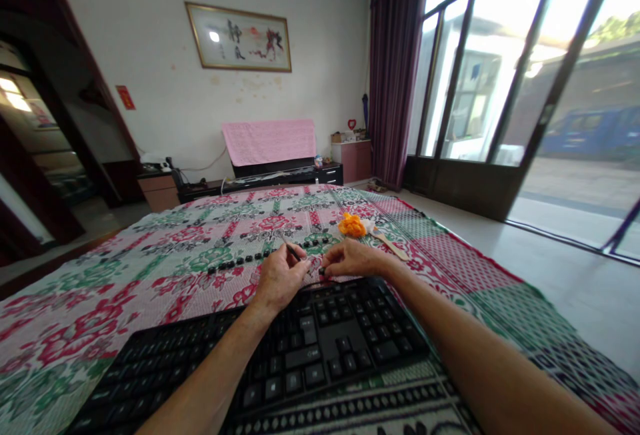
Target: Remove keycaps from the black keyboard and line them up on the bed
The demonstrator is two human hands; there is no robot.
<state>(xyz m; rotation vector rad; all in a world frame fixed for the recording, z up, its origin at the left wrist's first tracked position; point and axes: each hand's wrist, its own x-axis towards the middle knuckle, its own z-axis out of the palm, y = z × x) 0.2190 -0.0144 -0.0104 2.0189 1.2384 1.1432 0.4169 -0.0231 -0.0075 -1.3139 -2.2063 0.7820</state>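
A black keyboard (320, 355) lies on the patterned cloth under my forearms. Past its far edge, my left hand (283, 275) is closed around a thin, dark, stick-like tool (293, 253) whose exact kind I cannot make out. Close beside it, my right hand (347, 258) pinches a small black keycap (321, 271) just above the cloth. Several loose black keycaps (240, 261) form a slanting row beyond my hands, partly hidden by the left one.
An orange cloth flower (353, 225) and a brush with a pale wooden handle (393, 246) lie beyond my right hand on the patterned cloth (165, 255). Further back stands a low cabinet (327, 175) with a pink towel (270, 141) above it. Glass doors (520, 88) are at the right.
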